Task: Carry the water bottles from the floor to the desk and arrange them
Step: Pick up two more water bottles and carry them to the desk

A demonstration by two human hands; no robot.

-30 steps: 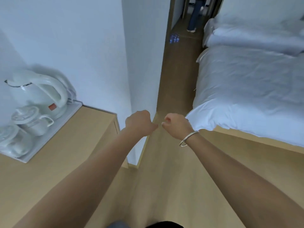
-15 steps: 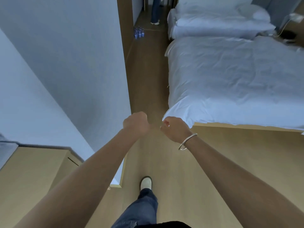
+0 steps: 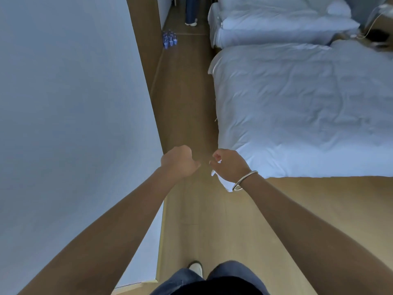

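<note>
Both the left hand [image 3: 179, 161] and the right hand [image 3: 230, 165] are curled into empty fists, held out side by side. The water bottles [image 3: 169, 40] stand clustered on the wooden floor [image 3: 187, 99] far ahead, beside the wall [image 3: 74, 92].

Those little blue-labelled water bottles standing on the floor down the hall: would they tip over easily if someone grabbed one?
Probably. The water bottles stand upright, tightly clustered beside the wall, so pulling one may knock its neighbours. They look narrow for their height, so likely tippy, and would roll once down on the smooth floor. Too distant to judge whether they are full.
</note>
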